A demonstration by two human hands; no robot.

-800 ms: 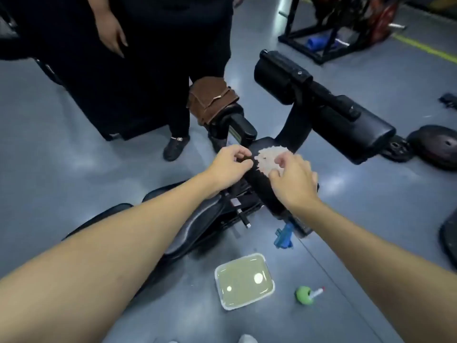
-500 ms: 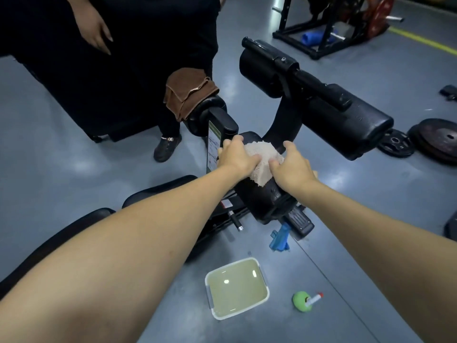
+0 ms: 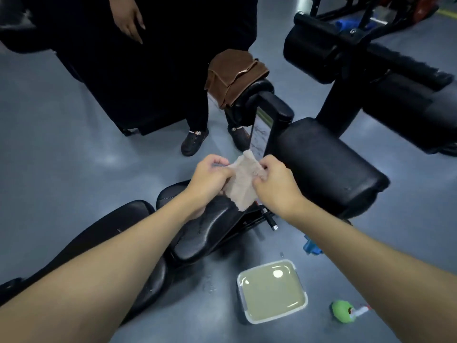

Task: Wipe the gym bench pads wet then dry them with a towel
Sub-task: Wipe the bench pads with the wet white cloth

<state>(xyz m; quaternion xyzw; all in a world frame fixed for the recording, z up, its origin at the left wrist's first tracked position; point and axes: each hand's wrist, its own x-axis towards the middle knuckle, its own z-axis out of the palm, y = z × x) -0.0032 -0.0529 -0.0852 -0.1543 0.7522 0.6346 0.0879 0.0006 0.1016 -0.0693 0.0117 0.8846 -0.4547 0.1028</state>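
Observation:
A small pale wet cloth (image 3: 243,184) hangs in the air between my two hands, above the black seat pad (image 3: 212,224) of the bench. My left hand (image 3: 210,177) pinches its left edge and my right hand (image 3: 274,181) pinches its right edge. To the right lies a thick black roller pad (image 3: 326,164), apart from the cloth. A larger black roller pad (image 3: 385,78) stands higher at the back right. A folded brown towel (image 3: 235,75) is draped over another black pad at the bench's far end.
A shallow tub of murky water (image 3: 272,290) sits on the grey floor at the lower right, a green bottle (image 3: 343,309) beside it. A blue object (image 3: 311,246) lies by the bench frame. A person in black (image 3: 148,58) stands just behind the bench.
Both hands have lifted the cloth off the lower roller pad and pulled it back towards me, over the seat pad. The view has shifted closer and lower.

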